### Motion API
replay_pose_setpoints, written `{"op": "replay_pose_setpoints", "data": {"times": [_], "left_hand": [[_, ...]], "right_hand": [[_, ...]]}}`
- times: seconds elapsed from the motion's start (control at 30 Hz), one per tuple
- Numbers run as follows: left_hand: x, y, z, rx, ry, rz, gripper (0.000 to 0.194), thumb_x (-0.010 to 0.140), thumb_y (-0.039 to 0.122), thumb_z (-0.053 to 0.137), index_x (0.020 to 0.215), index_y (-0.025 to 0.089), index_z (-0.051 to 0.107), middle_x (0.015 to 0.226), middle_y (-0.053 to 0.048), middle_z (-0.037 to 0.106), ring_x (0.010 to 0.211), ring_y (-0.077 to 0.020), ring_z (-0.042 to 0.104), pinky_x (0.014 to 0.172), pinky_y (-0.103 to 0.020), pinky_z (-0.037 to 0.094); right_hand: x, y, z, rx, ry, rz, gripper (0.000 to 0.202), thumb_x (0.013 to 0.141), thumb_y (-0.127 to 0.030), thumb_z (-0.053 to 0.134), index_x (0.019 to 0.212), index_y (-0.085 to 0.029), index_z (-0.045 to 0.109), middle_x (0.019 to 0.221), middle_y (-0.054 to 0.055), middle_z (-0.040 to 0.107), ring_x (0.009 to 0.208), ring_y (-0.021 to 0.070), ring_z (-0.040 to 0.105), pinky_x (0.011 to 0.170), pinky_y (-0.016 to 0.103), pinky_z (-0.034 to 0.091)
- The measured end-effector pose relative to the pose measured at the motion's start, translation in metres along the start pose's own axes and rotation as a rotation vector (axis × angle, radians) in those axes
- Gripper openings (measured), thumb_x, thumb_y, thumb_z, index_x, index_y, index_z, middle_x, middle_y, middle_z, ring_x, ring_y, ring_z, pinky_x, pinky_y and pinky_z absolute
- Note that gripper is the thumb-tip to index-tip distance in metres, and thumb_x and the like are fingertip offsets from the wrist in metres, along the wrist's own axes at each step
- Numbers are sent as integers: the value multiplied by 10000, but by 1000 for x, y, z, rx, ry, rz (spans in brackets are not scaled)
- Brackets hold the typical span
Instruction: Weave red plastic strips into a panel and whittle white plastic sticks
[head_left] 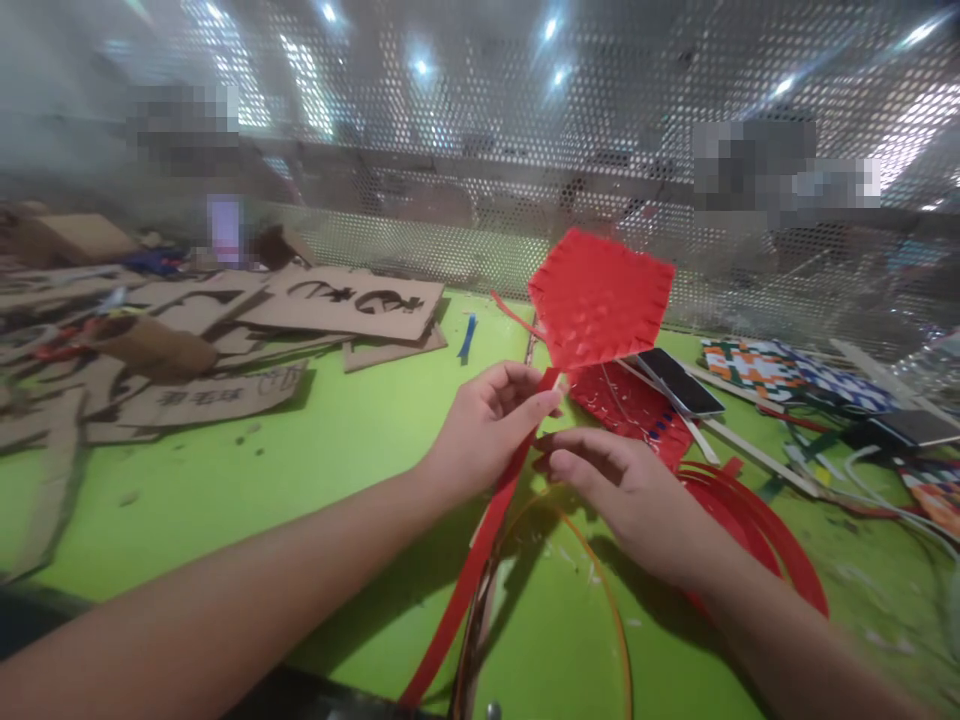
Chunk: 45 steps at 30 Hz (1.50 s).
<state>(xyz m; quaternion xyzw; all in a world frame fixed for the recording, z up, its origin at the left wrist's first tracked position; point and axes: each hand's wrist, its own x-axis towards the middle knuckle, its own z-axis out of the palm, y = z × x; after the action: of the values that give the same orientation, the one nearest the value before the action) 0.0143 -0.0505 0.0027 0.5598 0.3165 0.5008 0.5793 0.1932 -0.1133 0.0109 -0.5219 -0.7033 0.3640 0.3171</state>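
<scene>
My left hand (pixel 499 420) pinches a long red strip (pixel 491 520) against a pale stick at the base of a red five-sided fan (pixel 600 300). The fan stands up above that hand, with dark stitch-like marks around its edge. The strip trails down toward the table's near edge. Just right of the strip is my right hand (pixel 607 490), its fingers loosely bent and the thumb a little apart. Its fingertips come close to the strip; whether they touch it I cannot tell. Below both hands curves a thin yellow-orange strip (pixel 600 575).
A coil of red strip (pixel 795 560) lies beside my right forearm. Behind it are a red stitched piece (pixel 637 405), a phone (pixel 681 382) and woven pieces (pixel 750 368). Cut cardboard (pixel 337 300) and a cardboard tube (pixel 154 348) cover the left. A perforated screen (pixel 465 200) closes the back.
</scene>
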Motion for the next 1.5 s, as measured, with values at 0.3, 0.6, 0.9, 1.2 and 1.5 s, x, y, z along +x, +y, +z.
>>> {"op": "replay_pose_setpoints", "data": {"times": [0.3,0.6,0.9,1.2,1.5], "left_hand": [[0,0,6,23,-69,-32,183,972,326,739,1017,205,609,928,-30,770,865,-159,745,797,-289,605],[43,8,-64,155,221,125,164,1038,390,621,1058,236,570,814,2,751,513,-125,660,452,-248,474],[61,-13,-84,410,365,151,195,929,379,733,903,186,715,797,-12,680,705,-148,613,630,-262,475],[60,-14,-83,551,376,121,188,900,326,734,1014,190,670,831,-13,659,719,-165,572,676,-293,456],[58,-11,-82,550,315,62,362,887,557,766,883,194,760,1167,-148,750,1201,-350,648,958,-432,537]], "right_hand": [[3,5,20,454,24,206,352,986,-573,661,1073,-234,698,1023,54,762,895,208,732,856,365,626],[8,31,-34,357,-2,362,524,938,-749,603,995,-229,647,599,-86,506,405,85,447,382,200,372],[3,26,-29,129,-28,409,458,1005,-658,558,952,-215,661,524,-83,507,330,78,421,334,189,307],[4,31,-25,83,-50,399,446,978,-652,611,881,-217,621,556,-52,569,365,111,524,330,206,362],[15,12,-2,137,38,174,454,1039,-681,459,961,-249,576,652,-54,592,400,116,521,347,227,374]]}}
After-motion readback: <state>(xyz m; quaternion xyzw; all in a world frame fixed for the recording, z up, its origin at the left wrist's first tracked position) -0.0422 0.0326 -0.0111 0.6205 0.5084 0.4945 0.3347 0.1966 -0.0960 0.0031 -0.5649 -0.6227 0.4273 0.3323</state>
